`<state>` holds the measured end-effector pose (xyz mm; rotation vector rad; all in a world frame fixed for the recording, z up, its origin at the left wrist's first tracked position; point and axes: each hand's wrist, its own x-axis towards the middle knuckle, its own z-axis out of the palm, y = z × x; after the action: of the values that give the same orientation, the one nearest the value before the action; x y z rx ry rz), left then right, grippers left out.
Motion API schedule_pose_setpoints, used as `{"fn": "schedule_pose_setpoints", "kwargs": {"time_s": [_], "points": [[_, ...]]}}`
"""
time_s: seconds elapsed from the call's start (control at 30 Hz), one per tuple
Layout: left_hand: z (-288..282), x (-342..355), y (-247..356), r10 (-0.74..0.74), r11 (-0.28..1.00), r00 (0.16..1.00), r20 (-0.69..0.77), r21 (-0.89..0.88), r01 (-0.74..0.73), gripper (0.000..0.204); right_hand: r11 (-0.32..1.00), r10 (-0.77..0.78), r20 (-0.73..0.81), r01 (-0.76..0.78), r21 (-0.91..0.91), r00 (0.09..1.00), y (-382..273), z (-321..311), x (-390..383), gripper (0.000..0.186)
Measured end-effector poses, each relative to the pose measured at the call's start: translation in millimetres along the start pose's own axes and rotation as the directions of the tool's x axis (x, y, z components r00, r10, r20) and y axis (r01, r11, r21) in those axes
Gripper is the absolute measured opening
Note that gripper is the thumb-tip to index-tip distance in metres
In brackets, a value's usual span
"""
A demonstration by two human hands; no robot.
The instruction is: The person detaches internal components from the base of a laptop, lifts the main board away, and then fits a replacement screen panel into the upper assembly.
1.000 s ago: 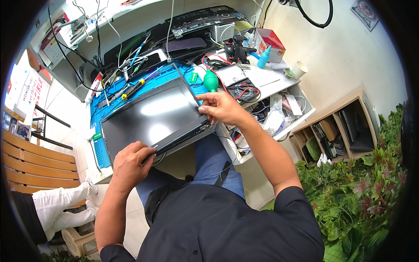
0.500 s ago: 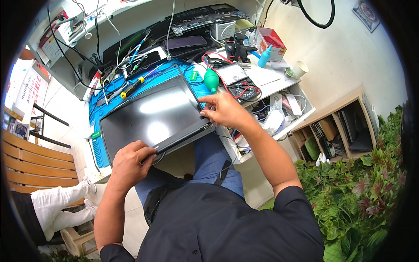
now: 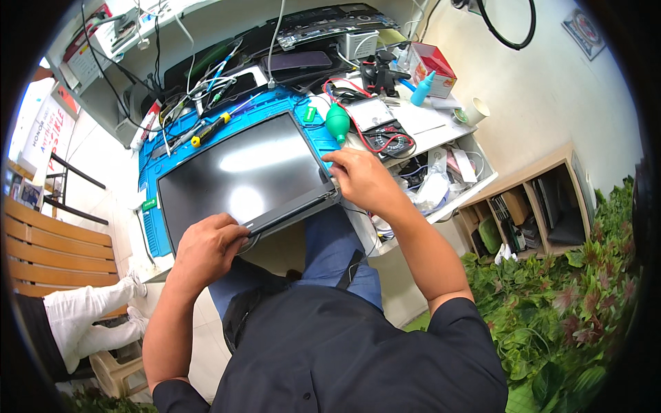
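Note:
A laptop screen panel (image 3: 234, 175) with a dark bezel lies on the blue silicone mat (image 3: 151, 230), its hinge strip along the near edge. My left hand (image 3: 210, 248) grips that near edge at its left part, fingers curled over the bezel. My right hand (image 3: 361, 175) pinches the screen's right corner beside the hinge, where a thin cable hangs down. A green air blower (image 3: 337, 124) lies just beyond my right fingers. Yellow-black screwdrivers (image 3: 210, 131) and other tools lie above the screen on the mat.
A multimeter (image 3: 394, 142), a cyan bottle (image 3: 421, 89), a red-white box (image 3: 432, 65) and a cup (image 3: 476, 110) crowd the right. An open drawer (image 3: 447, 189) holds cables. A shelf unit (image 3: 523, 199) and plants (image 3: 564, 303) are right, a wooden bench (image 3: 58, 244) and seated person's legs (image 3: 93, 316) left.
My right fingers have shifted slightly outward and up along the screen's right corner. My left hand keeps its grip, and the view has tilted a little.

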<state>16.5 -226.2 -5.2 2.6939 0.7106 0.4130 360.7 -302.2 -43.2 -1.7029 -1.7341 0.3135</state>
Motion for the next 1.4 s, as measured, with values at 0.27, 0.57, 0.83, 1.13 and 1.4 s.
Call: {"fn": "schedule_pose_setpoints", "kwargs": {"time_s": [0.27, 0.57, 0.83, 1.13, 1.4], "points": [[8.3, -14.9, -18.6, -0.007, 1.000, 1.000, 0.015, -0.009, 0.007, 0.012, 0.886, -0.387, 0.251, 0.434, -0.166, 0.887, -64.0, 0.7, -8.7, 0.031], [-109.6, -116.0, -72.5, -0.316, 0.940, 0.877, -0.361, -0.247, 0.237, 0.037, 0.822, -0.442, 0.392, 0.539, -0.183, 0.807, -94.5, 23.8, 8.8, 0.031], [-30.9, -151.9, -83.4, -0.432, 0.800, 0.891, -0.140, -0.514, 0.308, 0.037, 0.724, -0.659, 0.355, 0.687, 0.060, 0.663, -166.3, 122.8, 18.7, 0.039], [1.3, -156.6, -94.6, -0.384, 0.850, 0.878, -0.287, -0.481, 0.215, 0.025, 0.794, -0.605, 0.269, 0.592, 0.140, 0.749, -187.0, 174.3, 23.8, 0.017], [-13.5, -149.9, -82.0, -0.397, 0.831, 0.897, -0.194, -0.491, 0.261, 0.022, 0.733, -0.678, 0.170, 0.672, 0.102, 0.715, -185.3, 180.1, 17.5, 0.018]]}}
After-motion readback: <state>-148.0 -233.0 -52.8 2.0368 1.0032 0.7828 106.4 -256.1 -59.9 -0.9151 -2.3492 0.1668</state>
